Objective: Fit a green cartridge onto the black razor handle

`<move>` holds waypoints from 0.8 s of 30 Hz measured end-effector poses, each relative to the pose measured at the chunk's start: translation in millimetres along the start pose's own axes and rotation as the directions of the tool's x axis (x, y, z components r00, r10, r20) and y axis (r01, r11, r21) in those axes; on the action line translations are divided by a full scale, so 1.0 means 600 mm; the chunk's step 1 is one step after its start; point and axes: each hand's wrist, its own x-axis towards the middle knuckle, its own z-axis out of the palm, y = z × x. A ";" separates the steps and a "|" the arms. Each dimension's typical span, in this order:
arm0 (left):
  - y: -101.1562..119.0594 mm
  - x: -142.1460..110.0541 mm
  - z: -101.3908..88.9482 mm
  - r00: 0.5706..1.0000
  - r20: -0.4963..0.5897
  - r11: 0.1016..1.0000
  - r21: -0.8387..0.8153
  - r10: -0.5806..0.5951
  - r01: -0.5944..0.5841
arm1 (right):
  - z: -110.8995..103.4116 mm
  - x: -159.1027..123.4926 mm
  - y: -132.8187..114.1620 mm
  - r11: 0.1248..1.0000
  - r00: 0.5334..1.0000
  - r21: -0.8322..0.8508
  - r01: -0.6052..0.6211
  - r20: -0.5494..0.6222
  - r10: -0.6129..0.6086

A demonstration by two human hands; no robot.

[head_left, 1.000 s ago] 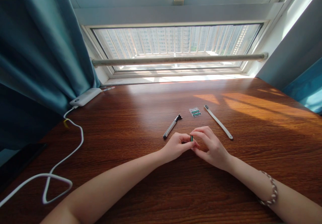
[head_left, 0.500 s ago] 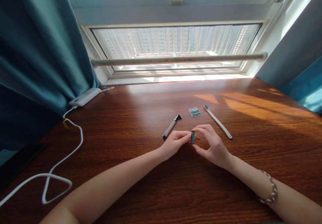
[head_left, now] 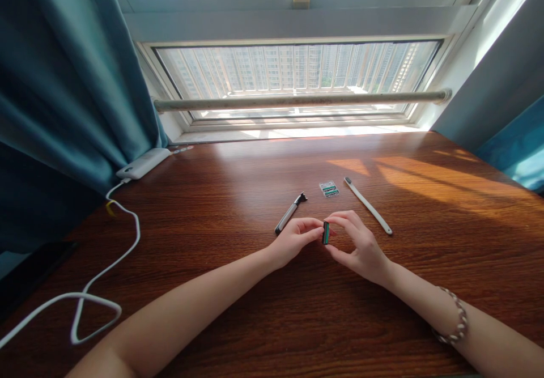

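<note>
A small black and green razor cartridge (head_left: 326,233) is held upright between my two hands, above the table. My right hand (head_left: 360,246) grips its top and bottom ends between thumb and fingers. From the other side, my left hand (head_left: 295,242) pinches at its left edge with thumb and fingertips. Just beyond my left hand lies a silver and black razor handle (head_left: 290,213), its head end bare. Behind the hands sits a clear plastic case (head_left: 330,189) with more green-striped cartridges inside. A white toothbrush (head_left: 368,205) with a dark head rests to its right.
The brown wooden table (head_left: 212,208) runs up to the window sill. At the left, a white power bank (head_left: 144,164) lies by the blue curtain (head_left: 76,72), and its white cable (head_left: 136,230) loops over the table. A dark flat object (head_left: 38,276) shows at the left edge.
Both hands stay in nearly the same place, with the cartridge still between them. My left fingers and the cartridge have shifted very slightly.
</note>
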 end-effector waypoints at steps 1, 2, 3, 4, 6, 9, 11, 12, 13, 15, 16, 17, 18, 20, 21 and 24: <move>0.000 0.000 0.000 1.000 0.010 1.000 0.003 0.004 -0.004 | 0.000 0.000 0.000 1.000 1.000 0.003 0.001 0.002 -0.001; 0.001 0.000 0.000 1.000 0.024 1.000 0.012 0.007 -0.007 | -0.001 -0.001 0.000 1.000 1.000 0.005 0.000 0.002 0.000; 0.001 0.000 -0.001 0.999 0.037 1.000 0.023 0.007 -0.008 | -0.001 -0.001 0.000 1.000 1.000 0.006 -0.001 0.003 0.001; 0.001 0.000 -0.001 0.999 0.048 0.999 0.033 0.003 -0.004 | -0.001 -0.001 -0.001 1.000 1.000 0.007 -0.001 0.003 0.001; 0.000 0.000 -0.002 0.998 0.054 0.999 0.040 -0.013 0.011 | -0.002 -0.002 -0.001 1.000 1.000 0.006 -0.002 0.003 0.002; -0.002 0.000 -0.003 0.999 0.041 0.999 0.026 -0.031 0.030 | -0.002 -0.002 -0.001 1.000 1.000 0.003 0.003 0.001 -0.003; -0.003 0.000 -0.003 0.999 0.034 0.999 0.012 -0.033 0.032 | -0.002 -0.002 0.000 1.000 1.000 0.004 0.003 0.002 -0.003; -0.003 0.000 -0.003 0.999 0.032 0.999 0.002 -0.032 0.032 | -0.002 -0.001 0.000 1.000 1.000 0.005 0.002 0.003 -0.002; -0.003 0.000 -0.003 0.999 0.031 0.999 -0.010 -0.031 0.032 | -0.002 -0.001 0.000 1.000 1.000 0.006 0.002 0.004 -0.002; -0.003 0.001 -0.002 0.999 0.033 0.999 -0.032 -0.030 0.031 | -0.002 -0.001 0.000 1.000 1.000 0.009 0.004 0.005 -0.004; -0.003 0.001 -0.002 0.999 0.036 0.999 -0.043 -0.031 0.033 | -0.002 -0.001 0.000 1.000 1.000 0.010 0.006 0.004 -0.006; -0.003 0.002 -0.002 0.999 0.039 0.998 -0.051 -0.031 0.033 | -0.002 -0.001 0.000 1.000 1.000 0.012 0.008 0.004 -0.008; -0.002 0.002 -0.002 0.999 0.042 0.998 -0.056 -0.030 0.032 | -0.002 -0.001 0.000 1.000 1.000 0.014 0.009 0.004 -0.010; -0.003 0.002 -0.002 0.998 0.050 0.998 -0.061 -0.023 0.026 | -0.002 -0.002 -0.001 1.000 1.000 0.017 0.008 0.010 -0.008; -0.003 0.002 -0.002 0.998 0.052 0.998 -0.061 -0.020 0.023 | -0.002 -0.001 -0.001 1.000 1.000 0.018 0.007 0.013 -0.007; -0.003 0.001 -0.002 0.998 0.058 0.998 -0.057 -0.030 0.033 | -0.002 -0.001 -0.001 1.000 1.000 0.020 0.007 0.014 -0.007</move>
